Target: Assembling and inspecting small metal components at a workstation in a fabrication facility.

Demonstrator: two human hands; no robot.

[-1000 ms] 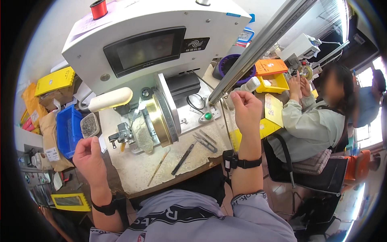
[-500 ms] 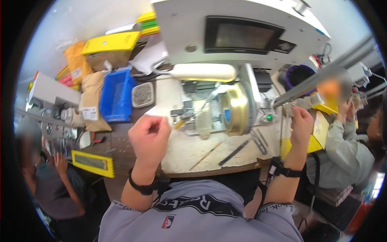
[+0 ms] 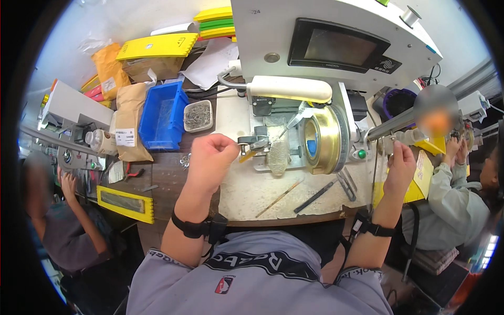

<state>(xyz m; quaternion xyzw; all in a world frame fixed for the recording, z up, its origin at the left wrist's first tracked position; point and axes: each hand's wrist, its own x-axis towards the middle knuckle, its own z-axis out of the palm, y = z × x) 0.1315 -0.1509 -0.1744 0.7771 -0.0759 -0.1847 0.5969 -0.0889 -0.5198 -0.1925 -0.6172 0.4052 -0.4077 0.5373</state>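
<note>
My left hand is closed in a pinch just left of the machine's small dark clamp. Its fingertips come close to the clamp; anything between them is too small to make out. On the far right my right hand is raised with thumb and fingers pressed together, beside a green button. What it pinches, if anything, cannot be seen. Between the hands stand a clear textured block and a large gold-coloured wheel with a blue piece inside.
A metal rod tool, a thin stick and tweezers lie on the worn board. A blue bin and a tray of small metal pieces stand left. A white lamp overhangs the machine. Co-workers sit on both sides.
The whole view has shifted, with the bench appearing further right. My left hand has turned, bringing its fingertips closer to the clamp. My right hand stays raised and pinched near the green button.
</note>
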